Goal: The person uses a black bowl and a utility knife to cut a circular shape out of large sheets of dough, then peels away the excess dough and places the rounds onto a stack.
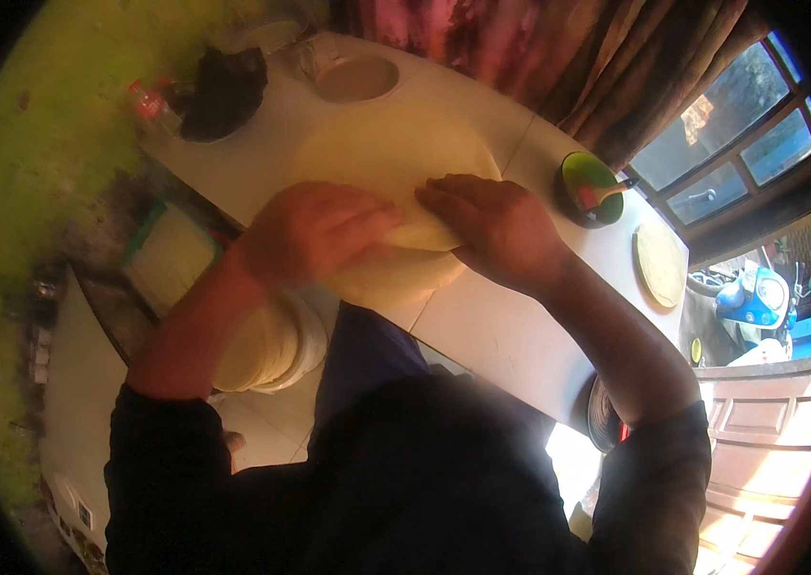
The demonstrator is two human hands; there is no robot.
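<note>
A large pale, thin round sheet, likely dough [391,151], lies on the white tiled table in front of me. Its near edge looks lifted over another pale layer [398,277] that reaches the table edge. Blurred by motion, my left hand [326,230] is on the near left part of the sheet, fingers pointing right. My right hand [495,223] has its bent fingers at the sheet's near right edge. The fingertips of both hands are partly hidden, so their hold on the sheet is unclear.
A green bowl [578,169] with a brush [610,190] stands to the right, before a pale round sheet [659,264]. Stacked pale rounds [261,345] sit in a container below left. At the back are a round vessel [358,79], a dark cloth [225,93] and a red-labelled bottle [146,100].
</note>
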